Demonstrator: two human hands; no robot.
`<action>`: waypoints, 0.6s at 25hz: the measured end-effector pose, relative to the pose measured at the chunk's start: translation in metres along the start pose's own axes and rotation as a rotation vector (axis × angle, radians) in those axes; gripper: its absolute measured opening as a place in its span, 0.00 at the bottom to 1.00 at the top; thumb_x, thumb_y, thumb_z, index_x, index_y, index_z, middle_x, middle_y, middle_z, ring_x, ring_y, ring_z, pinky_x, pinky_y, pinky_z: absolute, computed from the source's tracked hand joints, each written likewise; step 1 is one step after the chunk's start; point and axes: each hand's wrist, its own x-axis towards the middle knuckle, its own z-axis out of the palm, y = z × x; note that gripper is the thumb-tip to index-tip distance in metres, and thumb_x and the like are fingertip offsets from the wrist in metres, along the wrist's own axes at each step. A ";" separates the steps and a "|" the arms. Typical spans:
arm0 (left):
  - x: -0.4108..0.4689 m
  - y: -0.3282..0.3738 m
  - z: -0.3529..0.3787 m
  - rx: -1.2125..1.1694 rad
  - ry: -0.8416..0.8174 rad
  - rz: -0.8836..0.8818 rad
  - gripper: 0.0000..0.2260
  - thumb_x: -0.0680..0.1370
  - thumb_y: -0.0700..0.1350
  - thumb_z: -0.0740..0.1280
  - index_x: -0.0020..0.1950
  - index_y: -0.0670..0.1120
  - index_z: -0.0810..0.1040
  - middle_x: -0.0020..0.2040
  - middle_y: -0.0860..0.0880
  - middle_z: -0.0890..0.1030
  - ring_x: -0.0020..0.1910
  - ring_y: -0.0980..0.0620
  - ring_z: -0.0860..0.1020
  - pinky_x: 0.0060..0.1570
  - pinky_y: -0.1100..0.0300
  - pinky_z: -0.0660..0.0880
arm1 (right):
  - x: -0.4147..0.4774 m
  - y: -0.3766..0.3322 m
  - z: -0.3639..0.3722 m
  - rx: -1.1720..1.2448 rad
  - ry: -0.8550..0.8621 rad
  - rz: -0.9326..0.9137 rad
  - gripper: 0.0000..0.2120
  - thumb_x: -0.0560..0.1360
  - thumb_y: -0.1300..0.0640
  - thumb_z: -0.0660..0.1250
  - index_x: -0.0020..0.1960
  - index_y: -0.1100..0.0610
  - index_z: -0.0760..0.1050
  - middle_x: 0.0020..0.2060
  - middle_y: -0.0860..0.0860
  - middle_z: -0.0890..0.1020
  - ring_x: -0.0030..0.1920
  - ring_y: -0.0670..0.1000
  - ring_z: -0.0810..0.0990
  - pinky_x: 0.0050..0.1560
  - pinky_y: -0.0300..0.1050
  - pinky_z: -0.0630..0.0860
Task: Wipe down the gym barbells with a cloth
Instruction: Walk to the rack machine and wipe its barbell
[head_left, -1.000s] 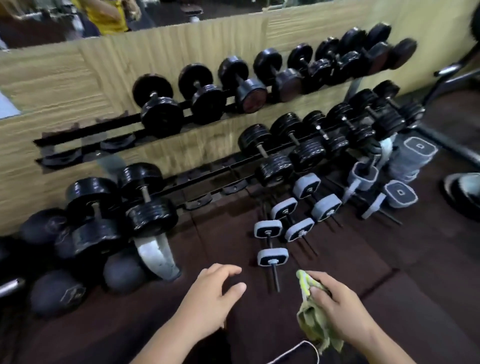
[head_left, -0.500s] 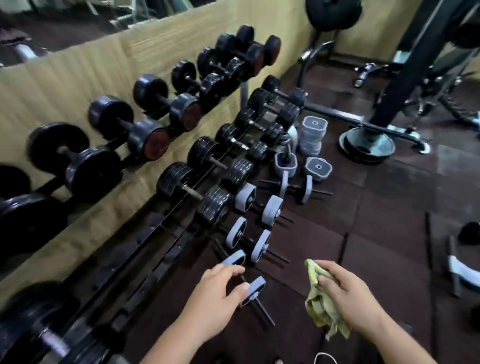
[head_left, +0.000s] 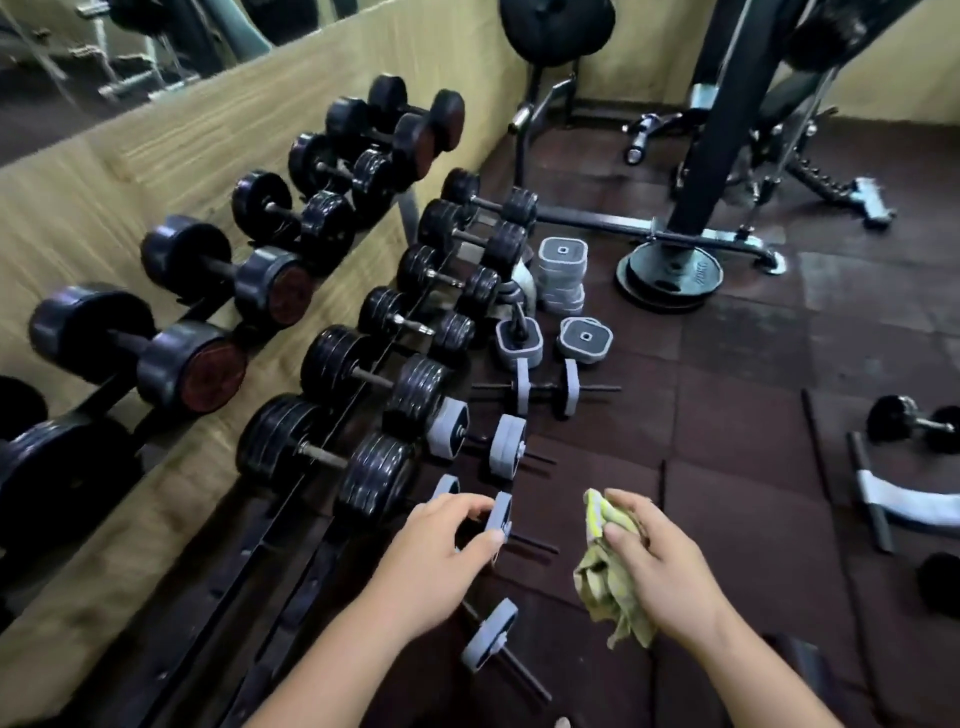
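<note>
the left hand (head_left: 441, 551) has moved onto the small grey dumbbell (head_left: 500, 517) on the near floor, fingers curling round it. the right hand (head_left: 660, 566) holds the cloth (head_left: 605, 577) bunched just right. next, lift and wipe.

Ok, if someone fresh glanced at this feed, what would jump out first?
Probably the black dumbbells filling the rack along the left wall. Then the two hands low in the frame: the right hand bunching a yellow-green cloth, the left hand curled around a small grey dumbbell on the floor.
</note>
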 end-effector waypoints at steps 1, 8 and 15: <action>0.012 0.002 -0.001 0.004 -0.011 0.013 0.13 0.76 0.64 0.61 0.59 0.69 0.72 0.61 0.67 0.73 0.59 0.63 0.71 0.57 0.62 0.71 | 0.005 -0.003 -0.002 0.016 0.024 0.010 0.15 0.81 0.53 0.65 0.65 0.38 0.74 0.52 0.37 0.84 0.51 0.30 0.79 0.53 0.34 0.72; 0.112 0.024 0.005 0.017 -0.229 0.156 0.17 0.78 0.59 0.63 0.67 0.61 0.73 0.63 0.65 0.73 0.65 0.63 0.69 0.64 0.58 0.69 | 0.038 -0.010 -0.025 0.064 0.259 0.108 0.15 0.80 0.51 0.67 0.65 0.40 0.74 0.53 0.39 0.84 0.53 0.37 0.81 0.58 0.41 0.76; 0.188 0.077 0.037 0.057 -0.397 0.342 0.17 0.77 0.61 0.64 0.65 0.62 0.74 0.59 0.66 0.75 0.60 0.63 0.73 0.60 0.58 0.72 | 0.048 0.005 -0.059 0.123 0.441 0.212 0.14 0.79 0.52 0.68 0.63 0.39 0.75 0.54 0.36 0.83 0.54 0.32 0.79 0.54 0.34 0.73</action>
